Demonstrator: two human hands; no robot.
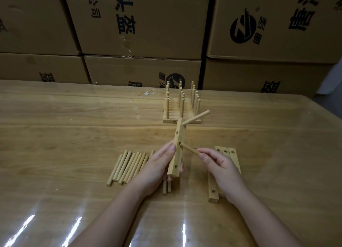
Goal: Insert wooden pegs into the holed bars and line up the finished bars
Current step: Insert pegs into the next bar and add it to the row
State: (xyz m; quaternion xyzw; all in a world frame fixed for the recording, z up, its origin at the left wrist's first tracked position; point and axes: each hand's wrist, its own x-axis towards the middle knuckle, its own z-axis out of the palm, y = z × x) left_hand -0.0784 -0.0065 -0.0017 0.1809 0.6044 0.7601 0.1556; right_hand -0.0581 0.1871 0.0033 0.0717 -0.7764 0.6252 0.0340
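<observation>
Left hand [157, 165] grips a tilted holed bar [176, 148] above the counter [74, 135]; right hand [220, 163] pinches a peg [188, 149] at its middle hole.

- Brown cardboard cartons [140, 21] stacked behind the wooden table: large black Chinese characters on their faces, printed upside down (several cut off by carton edges).
- Round black logo with a white Z-like mark [243, 30] on the upper right carton; repeated on the lower middle carton [175, 81].
- No numbers legible.
</observation>
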